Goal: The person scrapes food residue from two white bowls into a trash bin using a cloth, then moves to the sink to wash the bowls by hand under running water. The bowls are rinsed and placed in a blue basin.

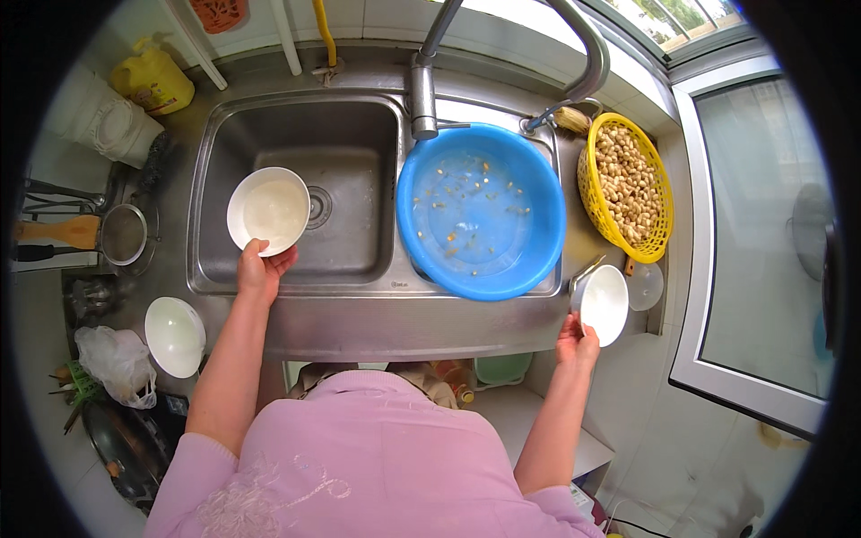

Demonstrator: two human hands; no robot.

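My left hand [264, 265] grips the rim of a white bowl [272, 210] above the left sink basin [350, 249]; the bowl seems to hold a little cloudy liquid. At the right, my right hand [578, 339] holds another white bowl [605, 306] by its near side, over the counter. Between them a blue plastic basin [548, 222] sits over the right part of the sink, with water and small yellowish bits in it. Beyond the right bowl stands a yellow plastic basket [592, 202] of unshelled peanuts [629, 185]. A third white bowl [175, 337] rests left of my left forearm.
A metal faucet [424, 101] rises behind the blue basin. Along the left are a yellow jug [153, 79], a white bucket [124, 131], a metal strainer [124, 234] and a plastic bag [118, 363]. An open window frame [686, 269] stands at the right, and a brush [572, 120] lies behind the basin.
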